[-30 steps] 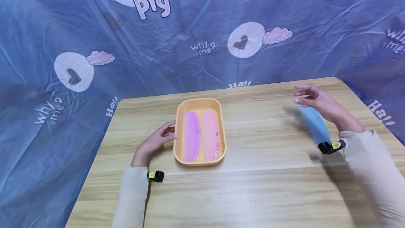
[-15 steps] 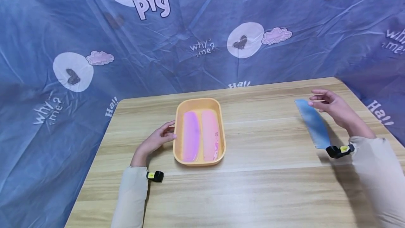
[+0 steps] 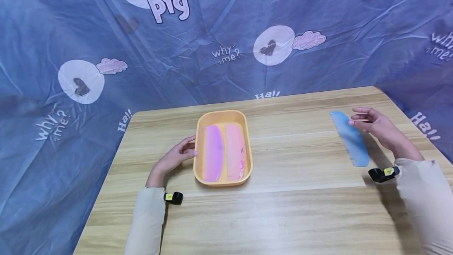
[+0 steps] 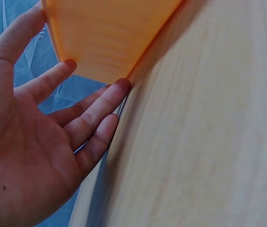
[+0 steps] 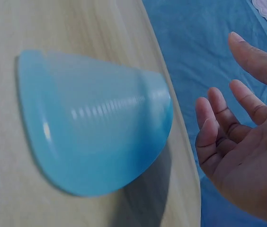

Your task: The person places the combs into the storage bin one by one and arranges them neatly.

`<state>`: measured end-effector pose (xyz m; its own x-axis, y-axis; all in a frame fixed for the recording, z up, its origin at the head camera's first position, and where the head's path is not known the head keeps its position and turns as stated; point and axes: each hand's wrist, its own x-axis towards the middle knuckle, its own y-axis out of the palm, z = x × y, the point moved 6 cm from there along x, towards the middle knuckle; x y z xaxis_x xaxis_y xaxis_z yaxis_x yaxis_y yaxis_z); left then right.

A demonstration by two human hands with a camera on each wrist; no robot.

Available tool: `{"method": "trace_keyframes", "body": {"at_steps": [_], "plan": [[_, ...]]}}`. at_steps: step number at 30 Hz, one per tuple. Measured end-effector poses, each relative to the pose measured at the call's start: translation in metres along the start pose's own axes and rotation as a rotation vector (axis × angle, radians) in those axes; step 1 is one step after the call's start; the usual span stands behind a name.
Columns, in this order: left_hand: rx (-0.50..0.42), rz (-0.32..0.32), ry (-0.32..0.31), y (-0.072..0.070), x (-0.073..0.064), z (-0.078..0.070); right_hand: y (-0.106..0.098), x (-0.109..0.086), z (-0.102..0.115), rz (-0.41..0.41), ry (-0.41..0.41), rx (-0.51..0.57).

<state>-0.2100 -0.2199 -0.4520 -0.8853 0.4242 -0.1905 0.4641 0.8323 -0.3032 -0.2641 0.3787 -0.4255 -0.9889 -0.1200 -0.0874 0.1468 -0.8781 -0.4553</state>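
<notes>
A yellow-orange tray [image 3: 249,156] stands on the wooden table with a purple comb [image 3: 214,152] and a pink comb [image 3: 234,148] lying side by side in it. My left hand [image 3: 175,156] is at the tray's left side; in the left wrist view its fingertips touch the tray's outer wall [image 4: 105,38], fingers loosely extended. Over to the right, a blue comb [image 3: 348,139] lies flat on the table, teeth facing left. My right hand [image 3: 378,129] hovers by the comb's upper right edge. In the right wrist view its fingers are relaxed and apart from the blue comb [image 5: 95,137].
The wooden table [image 3: 283,215] extends between the tray and the blue comb and toward the front. Behind it hangs a blue printed cloth [image 3: 198,70], which also covers both sides. Each wrist carries a small black camera, one at the right sleeve [image 3: 380,175].
My right hand has moved right and then slightly nearer, uncovering the blue comb's upper end. The blue comb now lies still. My left hand and the tray have stayed in place.
</notes>
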Motion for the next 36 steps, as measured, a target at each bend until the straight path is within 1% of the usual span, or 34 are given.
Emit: {"method": "trace_keyframes", "body": {"at_steps": [8, 10, 15, 22, 28, 33, 36], "plan": [[-0.007, -0.004, -0.006, 0.000, 0.000, -0.002, 0.000, -0.005, -0.010, 0.033, 0.050, -0.028], [-0.004, -0.003, -0.007, 0.001, 0.000, -0.002, 0.001, -0.006, -0.012, 0.045, 0.051, -0.037], [-0.008, 0.001, -0.004, 0.002, 0.000, -0.003, 0.001, -0.005, -0.019, 0.060, 0.068, -0.084], [-0.022, 0.007, -0.004, 0.003, -0.001, -0.003, 0.001, -0.004, -0.026, 0.085, 0.120, -0.153], [-0.011, 0.005, -0.004, 0.002, 0.000, -0.003, 0.003, -0.002, -0.023, 0.114, 0.134, -0.241], [-0.030, 0.001, -0.011, 0.002, 0.001, -0.004, 0.009, 0.002, -0.018, 0.157, 0.159, -0.298], [-0.038, 0.000, -0.012, 0.002, 0.001, -0.004, 0.012, 0.005, -0.015, 0.159, 0.168, -0.342]]}}
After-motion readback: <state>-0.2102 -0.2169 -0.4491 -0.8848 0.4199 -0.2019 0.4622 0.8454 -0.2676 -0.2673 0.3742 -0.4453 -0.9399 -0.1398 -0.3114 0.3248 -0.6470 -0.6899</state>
